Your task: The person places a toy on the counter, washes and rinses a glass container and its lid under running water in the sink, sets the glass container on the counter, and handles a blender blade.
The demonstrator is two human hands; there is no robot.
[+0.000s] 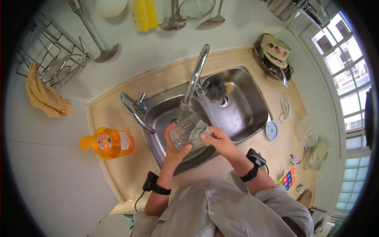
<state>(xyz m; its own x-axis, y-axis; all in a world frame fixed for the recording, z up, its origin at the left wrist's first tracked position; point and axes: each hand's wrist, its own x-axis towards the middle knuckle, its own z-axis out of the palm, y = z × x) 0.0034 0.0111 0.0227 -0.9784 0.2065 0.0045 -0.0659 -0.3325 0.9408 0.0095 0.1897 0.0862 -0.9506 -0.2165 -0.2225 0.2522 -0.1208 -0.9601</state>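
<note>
Over the left sink basin [158,118], my left hand [176,147] is wrapped round a clear glass [182,132], which lies tilted on its side. My right hand [219,140] grips a grey-green cloth [198,133] and presses it to the other end of the glass; whether part of it is inside the rim I cannot tell. The chrome tap [196,75] arches just above the glass. No running water can be made out.
In the right basin [246,114] lies a dark steel-wool scrubber [216,91] near the drain. An orange detergent bottle [112,143] stands on the left counter. A smaller curved tap [136,112] rises beside the left basin. A round grey disc [271,130] lies right of the sink.
</note>
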